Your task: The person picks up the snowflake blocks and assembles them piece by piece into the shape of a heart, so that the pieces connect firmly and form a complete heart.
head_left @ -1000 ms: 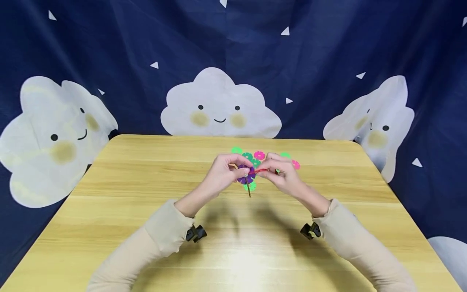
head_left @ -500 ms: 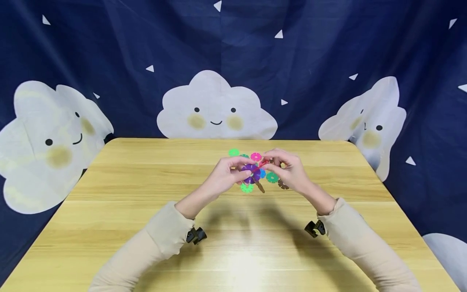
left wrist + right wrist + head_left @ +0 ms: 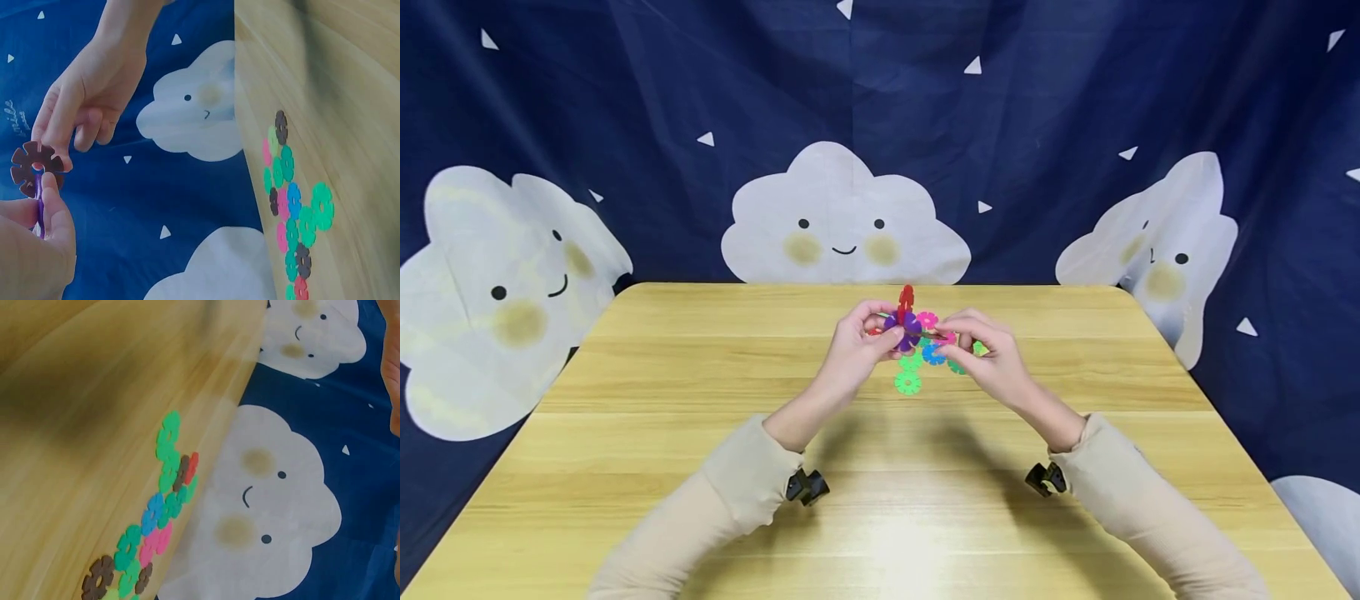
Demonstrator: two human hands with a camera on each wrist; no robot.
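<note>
My left hand [image 3: 863, 340] pinches a purple notched snowflake disc [image 3: 912, 326] between thumb and fingers, above the table. A red snowflake disc [image 3: 907, 300] stands upward from the purple one's far edge. On the other side my right hand [image 3: 988, 354] pinches a brown snowflake disc [image 3: 24, 167], which is edge-on in the head view and broadside in the left wrist view. Brown and purple discs meet at right angles; how deep their slots engage cannot be told. In the left wrist view the purple disc [image 3: 41, 212] appears edge-on beneath the left thumb.
Loose snowflake discs lie flat under and beyond the hands: light green [image 3: 907, 382], blue [image 3: 933, 354], pink [image 3: 927, 320], dark green [image 3: 127, 547], brown [image 3: 98, 578] and red [image 3: 192, 468]. The wooden table [image 3: 700, 375] ends at a dark blue cloud-printed curtain [image 3: 662, 83].
My right hand has let go of the red disc and now pinches the brown one. The joined discs have turned: red points upward, and brown has swung from pointing down to the right.
</note>
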